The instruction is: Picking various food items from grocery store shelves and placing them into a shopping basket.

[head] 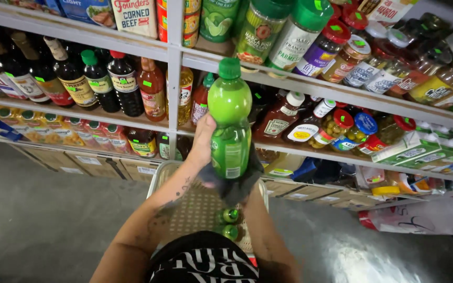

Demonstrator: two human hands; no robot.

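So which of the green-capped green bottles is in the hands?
The large upright green plastic bottle, gripped by the left hand and cloth-covered right hand; two others lie in the basket below.

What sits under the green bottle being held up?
Beneath the green bottle a dark cloth covers the right hand; below, a cream basket holds two green-capped bottles. The left hand grips its side.

Bare forearms, the left one [171, 202] tattooed, and a black shirt [205, 262] with white lettering.

Three green bottles: one raised above the basket [159, 178], held bottle [229, 120]; two lying inside it [230, 224].
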